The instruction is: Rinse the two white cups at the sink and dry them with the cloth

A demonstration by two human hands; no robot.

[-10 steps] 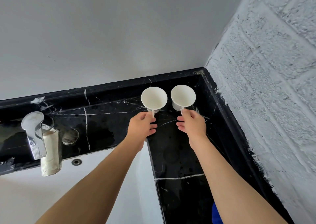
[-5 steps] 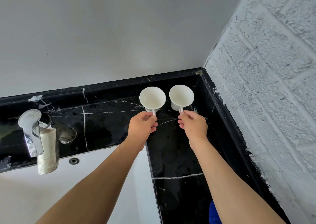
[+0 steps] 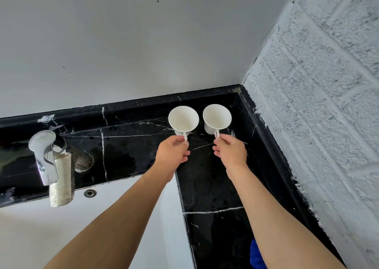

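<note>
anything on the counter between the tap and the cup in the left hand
No objects. In the head view the stretch from the tap to the left cup is bare black marble counter with white veins; only the tap's round base sits beside the tap.

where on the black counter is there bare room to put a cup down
Bare patches: the black counter strip between sink edge and brick wall, and the stretch between faucet and left cup. The back corner is crowded: both cups, right cup, both hands.
</note>
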